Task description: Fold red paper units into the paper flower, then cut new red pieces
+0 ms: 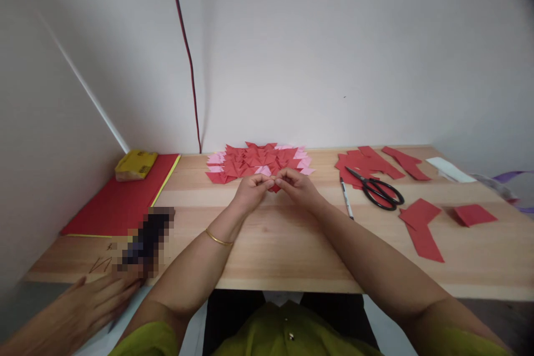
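My left hand (251,192) and my right hand (299,186) meet over the middle of the table, fingertips pinched together. Between them a bit of red folded paper (275,188) shows; the fingers hide most of it. Just beyond my fingers lies a pile of folded paper pieces (250,160), red in the middle with pink ones at both sides. Scissors (377,190) with black handles lie to the right of my right hand, their tip over red paper scraps (354,161). A white marker (346,198) is beside them.
Red paper sheets (120,206) and a yellow packet (136,165) lie at the left. Another person's hand (92,300) touches a blurred dark object (146,239) at the front left. Red cut pieces (423,228), a red square (475,214) and white paper (450,169) lie right.
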A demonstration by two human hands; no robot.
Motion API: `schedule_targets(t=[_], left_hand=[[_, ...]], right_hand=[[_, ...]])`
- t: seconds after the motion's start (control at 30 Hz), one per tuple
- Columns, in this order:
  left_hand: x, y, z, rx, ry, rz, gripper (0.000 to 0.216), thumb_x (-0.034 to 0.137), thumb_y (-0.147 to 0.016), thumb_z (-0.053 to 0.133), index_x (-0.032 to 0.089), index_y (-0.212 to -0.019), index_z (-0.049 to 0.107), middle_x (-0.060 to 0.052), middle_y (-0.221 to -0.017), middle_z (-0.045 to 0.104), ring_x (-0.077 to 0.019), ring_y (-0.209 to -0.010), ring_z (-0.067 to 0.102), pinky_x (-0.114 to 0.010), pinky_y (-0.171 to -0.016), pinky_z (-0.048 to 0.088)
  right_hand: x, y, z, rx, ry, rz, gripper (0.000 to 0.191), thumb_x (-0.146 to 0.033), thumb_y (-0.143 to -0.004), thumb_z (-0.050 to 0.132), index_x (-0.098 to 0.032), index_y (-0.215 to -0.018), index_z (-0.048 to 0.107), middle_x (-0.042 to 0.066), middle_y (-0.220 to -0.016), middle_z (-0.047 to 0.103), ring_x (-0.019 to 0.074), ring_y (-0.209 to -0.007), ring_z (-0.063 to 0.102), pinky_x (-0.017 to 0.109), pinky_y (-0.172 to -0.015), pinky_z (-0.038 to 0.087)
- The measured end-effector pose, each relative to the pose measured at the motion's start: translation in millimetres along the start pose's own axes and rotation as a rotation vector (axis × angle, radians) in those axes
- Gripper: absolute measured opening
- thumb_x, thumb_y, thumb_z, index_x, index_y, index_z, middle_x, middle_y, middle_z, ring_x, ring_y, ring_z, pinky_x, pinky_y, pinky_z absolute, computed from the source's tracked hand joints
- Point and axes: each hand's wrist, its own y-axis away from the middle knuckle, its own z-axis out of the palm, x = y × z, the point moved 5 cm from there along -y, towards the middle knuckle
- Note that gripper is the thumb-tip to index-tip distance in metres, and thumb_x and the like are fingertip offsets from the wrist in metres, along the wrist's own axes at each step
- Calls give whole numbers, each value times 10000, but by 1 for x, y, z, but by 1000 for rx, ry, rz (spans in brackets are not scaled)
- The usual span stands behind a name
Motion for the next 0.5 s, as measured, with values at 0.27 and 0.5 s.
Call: schedule_targets(t=[0.27,0.5], left_hand=[[0,1,1,21,109,-48,205,334,-626,741,137,-644,687,-28,-630,657,-118,-609,555,-256,-649,420],[3,1,0,29,104,-3,201,334,-657,713,137,-676,685,-30,-655,662,-128,-641,566,-263,-686,422]], right_hand=[[1,-2,0,-9,-126,53,290,-462,-824,583,-179,-767,544,14,-729,613,132,-708,576,276,-699,456],[7,-4,-5,40,-108,63,282,-445,-817,595,-175,-756,537,-7,-695,570,113,-664,527,257,-663,426]])
